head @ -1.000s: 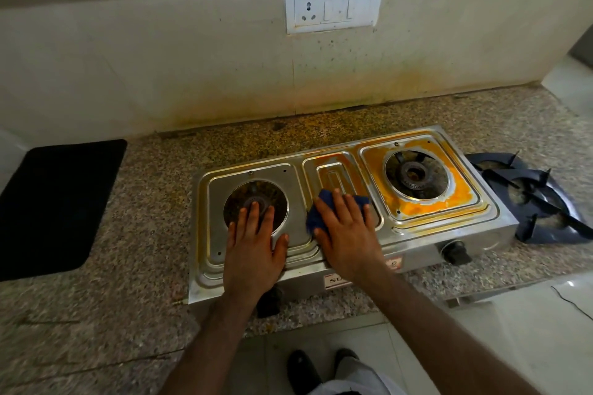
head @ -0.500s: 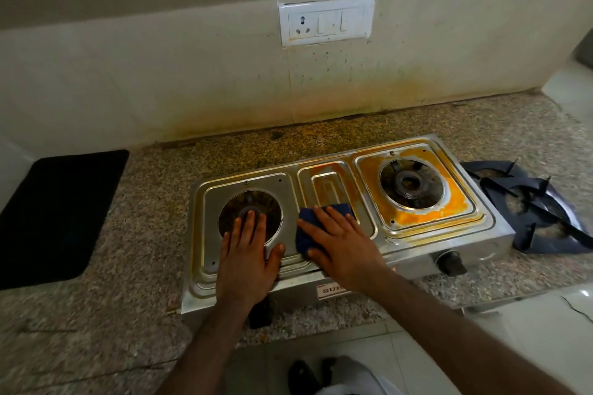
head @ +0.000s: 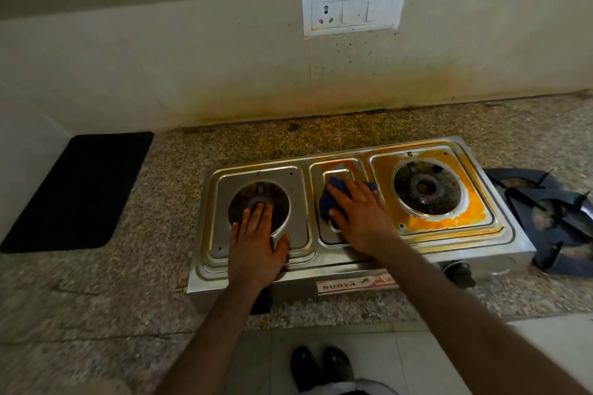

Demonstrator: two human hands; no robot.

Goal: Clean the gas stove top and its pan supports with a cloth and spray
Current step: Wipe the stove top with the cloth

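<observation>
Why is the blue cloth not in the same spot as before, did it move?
Yes. The blue cloth under the right hand slid away from the stove's front edge, up the middle panel, toward the wall.

We see silver steel gas stove (head: 324, 261), orange-yellow stains around right burner (head: 426, 189). Cloth (head: 330, 199) dark blue. Pan supports (head: 552, 218) dark blue-black. Countertop (head: 128, 292) speckled grey-brown granite, yellowish patch behind stove. Mat (head: 80, 189) plain black. Wall (head: 160, 67) cream, yellow-green staining low down. Switch plate (head: 353, 9) white. Brand label (head: 353, 284) white with red. Shoes (head: 321, 365) black.
</observation>
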